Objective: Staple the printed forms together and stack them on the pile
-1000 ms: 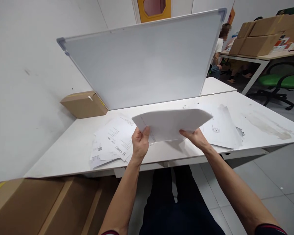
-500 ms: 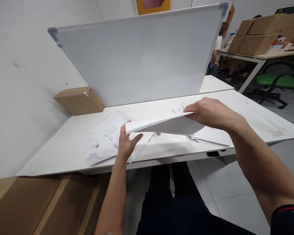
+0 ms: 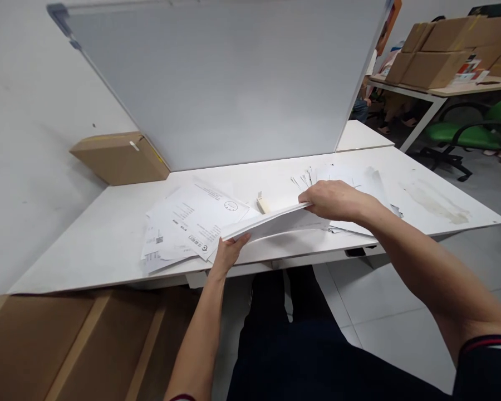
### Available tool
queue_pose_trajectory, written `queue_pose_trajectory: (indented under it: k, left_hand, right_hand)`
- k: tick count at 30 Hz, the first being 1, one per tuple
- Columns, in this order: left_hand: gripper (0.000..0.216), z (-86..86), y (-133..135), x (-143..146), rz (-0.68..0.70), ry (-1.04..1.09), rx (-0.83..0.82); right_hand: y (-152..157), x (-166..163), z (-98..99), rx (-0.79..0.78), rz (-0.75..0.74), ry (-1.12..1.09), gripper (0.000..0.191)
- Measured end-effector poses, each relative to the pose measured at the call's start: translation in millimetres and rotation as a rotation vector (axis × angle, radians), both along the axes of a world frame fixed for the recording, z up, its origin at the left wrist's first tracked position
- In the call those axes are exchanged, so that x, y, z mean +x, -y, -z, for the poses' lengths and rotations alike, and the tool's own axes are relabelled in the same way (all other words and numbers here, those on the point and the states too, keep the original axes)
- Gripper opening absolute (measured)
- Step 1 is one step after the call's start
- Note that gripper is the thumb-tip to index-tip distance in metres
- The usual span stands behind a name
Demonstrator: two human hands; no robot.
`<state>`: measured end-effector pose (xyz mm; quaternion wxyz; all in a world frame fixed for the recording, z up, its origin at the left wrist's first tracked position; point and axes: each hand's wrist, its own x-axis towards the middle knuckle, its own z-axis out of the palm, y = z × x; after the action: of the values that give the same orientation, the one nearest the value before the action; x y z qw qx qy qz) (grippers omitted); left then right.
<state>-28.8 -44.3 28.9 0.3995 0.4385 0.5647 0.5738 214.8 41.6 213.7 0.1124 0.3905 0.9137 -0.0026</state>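
Between my two hands is a stack of white paper (image 3: 271,221), tilted and seen almost edge-on just above the desk front. My left hand (image 3: 229,253) is closed on its near left corner, thumb on the underside. At the far right end, my right hand (image 3: 332,199) grips the stack's upper edge from above. Printed sheets (image 3: 183,223) lie spread out on the left of the desk. More loose papers (image 3: 359,178) lie behind and under my right forearm. A small cream-coloured object (image 3: 263,204) lies just behind the stack, partly hidden by it.
A large whiteboard (image 3: 225,83) leans upright at the back of the white desk (image 3: 83,234). A cardboard box (image 3: 121,159) stands by the wall. Several thin clip-like pieces (image 3: 304,178) lie near the papers. More cartons (image 3: 434,69), a green chair (image 3: 463,133) and a seated person are at right.
Both hands have lowered the paper stack toward the desk's front edge. My right hand has shifted slightly left, and the cream-coloured object now shows more behind the stack. The view has tilted down.
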Motion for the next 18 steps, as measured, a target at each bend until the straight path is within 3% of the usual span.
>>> queue_pose_trajectory:
  k: [8, 12, 16, 18]
  left_hand:
    - [0.028, 6.1, 0.7, 0.7, 0.053, -0.176, 0.026]
    - [0.026, 1.5, 0.4, 0.6, 0.062, -0.17, 0.027]
    - [0.03, -9.4, 1.0, 0.2, 0.079, -0.068, -0.017]
    - [0.03, -12.3, 2.3, 1.1, 0.077, -0.041, -0.067]
  right_hand:
    - [-3.7, 1.8, 9.0, -0.011, -0.024, -0.052, 0.016]
    - [-3.2, 8.1, 0.1, -0.021, -0.017, -0.093, 0.02]
    - [-10.3, 35.6, -6.1, -0.071, -0.01, -0.229, 0.019]
    - [-16.0, 56.1, 3.6, -0.207, 0.027, -0.292, 0.02]
